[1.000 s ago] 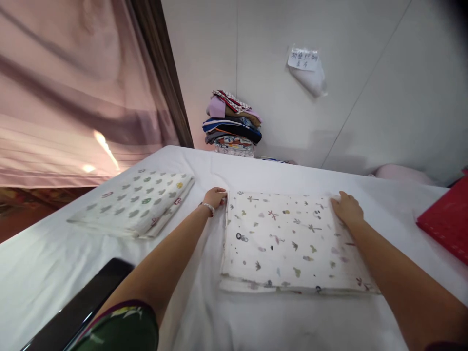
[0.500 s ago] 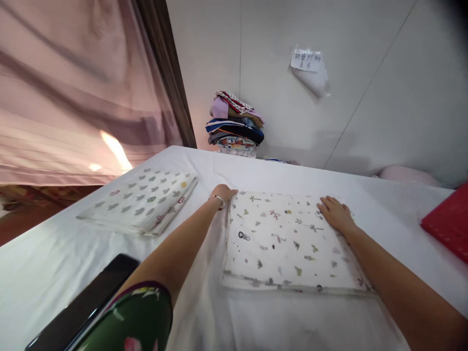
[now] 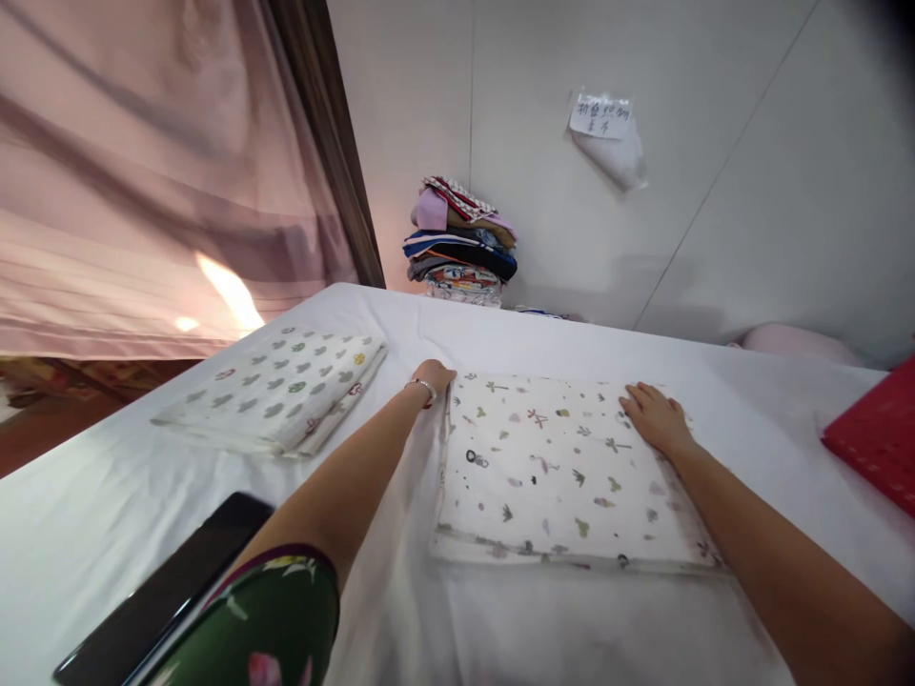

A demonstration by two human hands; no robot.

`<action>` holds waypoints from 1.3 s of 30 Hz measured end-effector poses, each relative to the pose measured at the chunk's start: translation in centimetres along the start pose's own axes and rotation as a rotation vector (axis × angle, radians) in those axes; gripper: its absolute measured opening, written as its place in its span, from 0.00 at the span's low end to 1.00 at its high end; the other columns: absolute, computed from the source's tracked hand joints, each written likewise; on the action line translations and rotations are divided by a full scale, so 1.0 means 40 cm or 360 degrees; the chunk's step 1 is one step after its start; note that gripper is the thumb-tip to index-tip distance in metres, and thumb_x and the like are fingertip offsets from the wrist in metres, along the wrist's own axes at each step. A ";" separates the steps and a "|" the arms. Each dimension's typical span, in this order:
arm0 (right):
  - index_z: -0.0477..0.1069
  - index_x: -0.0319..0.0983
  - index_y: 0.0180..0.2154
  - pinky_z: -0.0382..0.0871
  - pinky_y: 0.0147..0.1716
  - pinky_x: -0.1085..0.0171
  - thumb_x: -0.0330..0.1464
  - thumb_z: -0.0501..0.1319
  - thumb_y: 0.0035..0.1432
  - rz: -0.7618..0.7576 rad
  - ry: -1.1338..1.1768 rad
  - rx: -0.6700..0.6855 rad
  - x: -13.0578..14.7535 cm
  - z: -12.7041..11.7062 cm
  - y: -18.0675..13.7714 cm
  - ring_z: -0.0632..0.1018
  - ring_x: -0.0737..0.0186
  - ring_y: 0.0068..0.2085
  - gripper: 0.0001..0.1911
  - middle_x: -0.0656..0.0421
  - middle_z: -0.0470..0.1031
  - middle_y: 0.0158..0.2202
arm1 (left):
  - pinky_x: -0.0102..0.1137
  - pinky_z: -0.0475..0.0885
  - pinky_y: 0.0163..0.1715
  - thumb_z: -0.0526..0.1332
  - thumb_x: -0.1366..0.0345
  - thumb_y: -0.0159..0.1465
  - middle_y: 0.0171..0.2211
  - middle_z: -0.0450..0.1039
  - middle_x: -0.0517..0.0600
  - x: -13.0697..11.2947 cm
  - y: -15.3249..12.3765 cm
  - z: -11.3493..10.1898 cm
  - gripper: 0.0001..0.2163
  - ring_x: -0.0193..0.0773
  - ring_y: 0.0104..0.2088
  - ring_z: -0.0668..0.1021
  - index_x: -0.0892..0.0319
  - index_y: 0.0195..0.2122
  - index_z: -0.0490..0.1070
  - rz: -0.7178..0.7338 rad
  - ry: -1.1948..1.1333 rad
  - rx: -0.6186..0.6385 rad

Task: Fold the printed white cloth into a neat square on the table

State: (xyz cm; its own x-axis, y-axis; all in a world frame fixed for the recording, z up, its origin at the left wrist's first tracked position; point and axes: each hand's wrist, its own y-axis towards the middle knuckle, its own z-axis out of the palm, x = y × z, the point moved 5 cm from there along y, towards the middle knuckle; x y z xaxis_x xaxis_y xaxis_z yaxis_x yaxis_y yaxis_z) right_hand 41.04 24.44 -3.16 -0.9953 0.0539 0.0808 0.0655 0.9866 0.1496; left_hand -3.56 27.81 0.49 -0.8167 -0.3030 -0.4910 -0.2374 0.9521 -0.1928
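Right hand (image 3: pixel 656 416) lies palm down, fingers extended, on the upper right of the cloth (image 3: pixel 543 467); left hand (image 3: pixel 433 376) touches its upper left corner, whether pinching I cannot tell. The cloth lies folded, right of centre, on a white sheet (image 3: pixel 586 619). Another cloth (image 3: pixel 282 391) is at left, a black object (image 3: pixel 164 591) lower left, stacked clothes (image 3: pixel 461 243) upper centre.

A pink curtain (image 3: pixel 143 171) hangs on the left, beside a dark brown curtain (image 3: pixel 315 114). A handwritten paper (image 3: pixel 600 116) is on the grey wall (image 3: pixel 693 86). Past the far edge of the white-covered desk (image 3: pixel 64 514) stands a pile of folded fabrics (image 3: pixel 463 246). A red object (image 3: pixel 876 433) lies at the right.
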 end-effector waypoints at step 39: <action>0.53 0.46 0.60 0.35 0.60 0.51 0.49 0.42 0.61 -0.0414 0.0404 0.0432 0.262 -0.092 -0.316 0.44 0.56 0.64 0.29 0.58 0.42 0.65 | 0.50 0.45 0.60 0.45 0.49 0.62 0.64 0.45 0.50 0.006 -0.406 0.124 0.28 0.43 0.64 0.46 0.55 0.61 0.53 0.1067 0.0478 0.0093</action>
State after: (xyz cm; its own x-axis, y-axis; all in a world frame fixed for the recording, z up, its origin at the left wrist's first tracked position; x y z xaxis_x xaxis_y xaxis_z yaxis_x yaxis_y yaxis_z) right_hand 30.03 11.96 -0.60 -0.9250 -0.2071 0.3186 -0.2390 0.9689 -0.0641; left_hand 2.70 12.06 -0.70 -0.8875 0.3757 -0.2670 0.3851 0.9227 0.0183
